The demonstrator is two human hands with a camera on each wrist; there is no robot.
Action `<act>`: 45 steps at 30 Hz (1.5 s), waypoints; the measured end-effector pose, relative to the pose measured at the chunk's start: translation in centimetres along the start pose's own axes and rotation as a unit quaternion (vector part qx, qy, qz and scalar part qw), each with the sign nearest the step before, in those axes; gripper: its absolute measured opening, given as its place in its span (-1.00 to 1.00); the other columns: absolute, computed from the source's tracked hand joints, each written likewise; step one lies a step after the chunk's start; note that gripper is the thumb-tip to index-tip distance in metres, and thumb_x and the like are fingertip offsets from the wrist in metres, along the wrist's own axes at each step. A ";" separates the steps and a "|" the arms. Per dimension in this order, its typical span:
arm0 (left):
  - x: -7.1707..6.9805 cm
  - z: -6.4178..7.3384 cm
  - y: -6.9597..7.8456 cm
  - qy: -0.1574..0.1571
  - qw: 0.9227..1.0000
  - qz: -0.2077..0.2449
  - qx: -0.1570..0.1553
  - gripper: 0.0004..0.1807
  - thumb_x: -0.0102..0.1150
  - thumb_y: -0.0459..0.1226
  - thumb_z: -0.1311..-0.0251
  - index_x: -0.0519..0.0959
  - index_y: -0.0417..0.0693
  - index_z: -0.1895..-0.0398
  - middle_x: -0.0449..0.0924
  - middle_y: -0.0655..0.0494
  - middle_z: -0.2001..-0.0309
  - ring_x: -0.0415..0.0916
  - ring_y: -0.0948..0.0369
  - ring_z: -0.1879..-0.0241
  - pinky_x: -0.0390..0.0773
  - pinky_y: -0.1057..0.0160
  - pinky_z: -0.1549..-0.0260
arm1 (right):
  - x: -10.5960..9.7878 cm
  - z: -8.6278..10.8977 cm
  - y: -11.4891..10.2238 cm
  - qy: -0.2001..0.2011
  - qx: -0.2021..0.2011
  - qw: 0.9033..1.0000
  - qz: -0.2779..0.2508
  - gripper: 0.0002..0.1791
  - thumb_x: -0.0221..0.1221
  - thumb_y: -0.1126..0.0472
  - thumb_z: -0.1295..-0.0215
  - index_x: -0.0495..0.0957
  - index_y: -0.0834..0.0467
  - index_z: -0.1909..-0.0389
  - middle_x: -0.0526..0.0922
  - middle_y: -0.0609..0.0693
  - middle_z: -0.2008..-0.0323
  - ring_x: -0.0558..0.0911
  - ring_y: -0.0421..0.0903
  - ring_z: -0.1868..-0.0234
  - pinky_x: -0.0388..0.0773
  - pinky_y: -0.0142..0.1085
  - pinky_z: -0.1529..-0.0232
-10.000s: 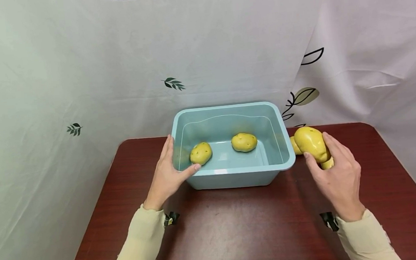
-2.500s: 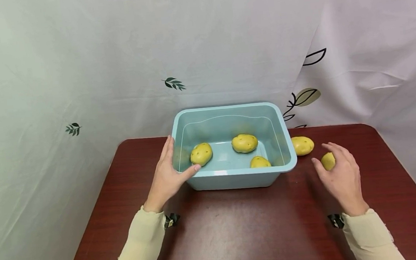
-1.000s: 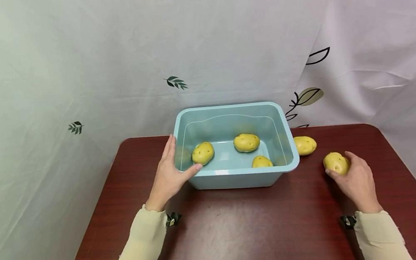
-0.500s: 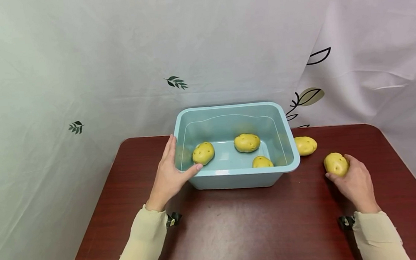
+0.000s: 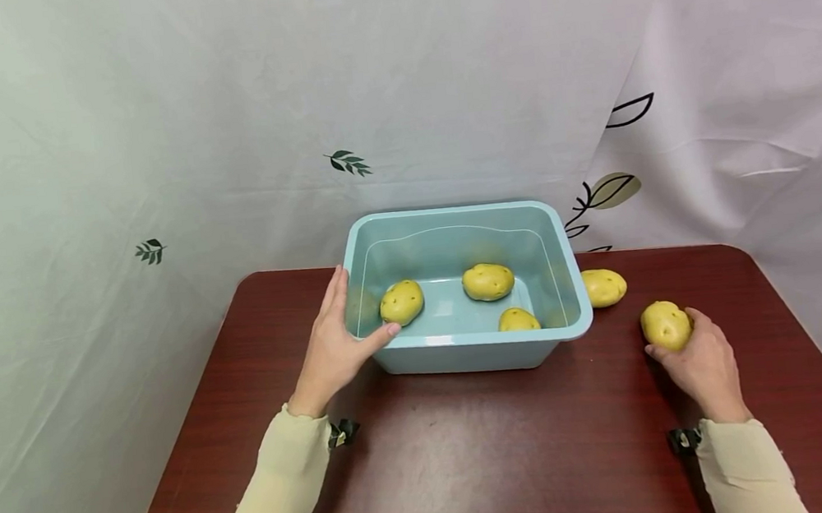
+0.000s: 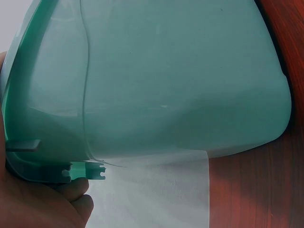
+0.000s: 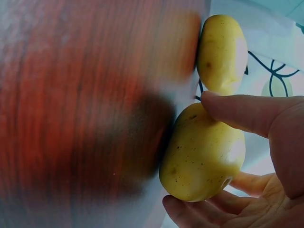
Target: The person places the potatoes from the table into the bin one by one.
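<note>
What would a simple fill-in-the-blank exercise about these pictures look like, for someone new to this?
1. Of the left hand and the right hand, only the ____ one holds a potato.
2. Inside the tub, ____ potatoes are visible.
3. Counting the held one, ____ potatoes are outside the tub.
4. The potatoes are all coloured ____.

Missing words: right; three; two; yellow.

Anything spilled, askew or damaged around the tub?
Nothing stands out. The blue tub stands upright with three potatoes inside; the right hand grips a fourth potato, and a fifth potato lies beside the tub. No damage visible.
</note>
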State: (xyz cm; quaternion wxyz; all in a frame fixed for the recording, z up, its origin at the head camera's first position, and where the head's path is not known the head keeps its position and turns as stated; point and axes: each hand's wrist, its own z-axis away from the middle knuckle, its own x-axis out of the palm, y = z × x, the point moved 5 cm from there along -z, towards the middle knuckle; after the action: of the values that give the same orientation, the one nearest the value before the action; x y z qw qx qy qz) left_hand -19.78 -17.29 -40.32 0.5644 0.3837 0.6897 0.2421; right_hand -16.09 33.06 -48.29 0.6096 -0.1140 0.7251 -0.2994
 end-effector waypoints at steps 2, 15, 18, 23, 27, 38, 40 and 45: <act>0.0 0.0 0.0 -0.001 1.000 -0.001 -0.002 0.23 0.44 0.18 -0.05 -0.09 -0.02 -0.64 -0.18 0.23 -0.61 -0.09 0.10 -0.55 0.11 -0.19 -0.40 | 0.0 0.0 0.0 -0.001 -0.002 1.000 0.000 -0.13 0.37 0.26 -0.12 0.16 0.56 -0.34 0.33 0.61 -0.13 0.35 0.53 -0.09 0.30 0.36 -0.02; -0.1 0.0 0.1 0.000 1.000 -0.002 -0.001 0.23 0.44 0.18 -0.05 -0.08 -0.04 -0.63 -0.17 0.21 -0.61 -0.08 0.10 -0.55 0.10 -0.18 -0.40 | -0.2 0.3 0.0 -0.012 0.014 1.000 0.006 -0.13 0.38 0.23 -0.17 0.16 0.56 -0.36 0.32 0.60 -0.16 0.36 0.52 -0.08 0.32 0.35 -0.02; -0.1 0.0 0.1 -0.001 1.000 -0.003 -0.003 0.23 0.44 0.18 -0.05 -0.08 -0.04 -0.63 -0.17 0.21 -0.61 -0.09 0.09 -0.55 0.10 -0.18 -0.40 | -0.2 0.3 0.0 -0.010 0.018 1.000 0.007 -0.13 0.38 0.21 -0.18 0.17 0.55 -0.36 0.33 0.60 -0.17 0.37 0.52 -0.08 0.32 0.35 -0.02; -0.1 0.1 0.1 -0.002 1.000 -0.002 -0.005 0.23 0.43 0.19 -0.05 -0.08 -0.03 -0.63 -0.18 0.23 -0.61 -0.09 0.10 -0.55 0.10 -0.19 -0.40 | -0.2 0.4 0.0 -0.004 0.021 1.000 0.009 -0.13 0.38 0.18 -0.21 0.18 0.53 -0.37 0.35 0.60 -0.17 0.39 0.53 -0.07 0.34 0.35 0.00; 0.0 0.1 0.1 -0.003 1.000 -0.002 -0.006 0.23 0.43 0.19 -0.05 -0.09 -0.03 -0.63 -0.18 0.23 -0.61 -0.10 0.10 -0.56 0.10 -0.19 -0.40 | -0.3 0.4 -0.1 0.001 0.020 1.000 0.010 -0.13 0.37 0.16 -0.22 0.18 0.52 -0.38 0.37 0.60 -0.16 0.40 0.53 -0.05 0.34 0.35 0.02; -0.1 0.0 0.2 -0.002 1.000 -0.002 -0.006 0.23 0.43 0.18 -0.05 -0.08 -0.03 -0.63 -0.18 0.23 -0.61 -0.10 0.11 -0.56 0.10 -0.19 -0.40 | -0.8 0.6 -0.8 0.017 0.013 1.000 0.002 -0.15 0.38 0.16 -0.19 0.23 0.49 -0.37 0.41 0.57 -0.16 0.43 0.52 -0.05 0.36 0.33 0.02; -0.1 0.0 0.2 -0.002 1.000 -0.002 -0.005 0.23 0.44 0.18 -0.05 -0.07 -0.04 -0.63 -0.18 0.23 -0.61 -0.10 0.11 -0.56 0.10 -0.19 -0.40 | -0.9 0.6 -1.1 0.023 0.009 1.000 0.001 -0.15 0.38 0.16 -0.18 0.24 0.49 -0.37 0.42 0.57 -0.15 0.43 0.51 -0.04 0.36 0.33 0.02; -0.1 0.0 0.1 -0.002 1.000 0.000 -0.006 0.23 0.44 0.18 -0.05 -0.07 -0.04 -0.63 -0.18 0.23 -0.61 -0.11 0.12 -0.56 0.09 -0.19 -0.41 | -1.3 0.7 -1.5 0.031 0.004 1.000 -0.002 -0.14 0.39 0.15 -0.19 0.23 0.49 -0.38 0.41 0.57 -0.16 0.43 0.52 -0.05 0.34 0.33 0.00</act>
State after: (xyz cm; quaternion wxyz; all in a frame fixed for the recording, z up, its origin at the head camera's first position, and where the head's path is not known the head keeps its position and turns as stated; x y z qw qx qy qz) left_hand -19.74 -17.26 -40.19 0.5683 0.3807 0.6871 0.2450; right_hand -15.47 32.34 -46.44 0.5864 -0.1042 0.7424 -0.3068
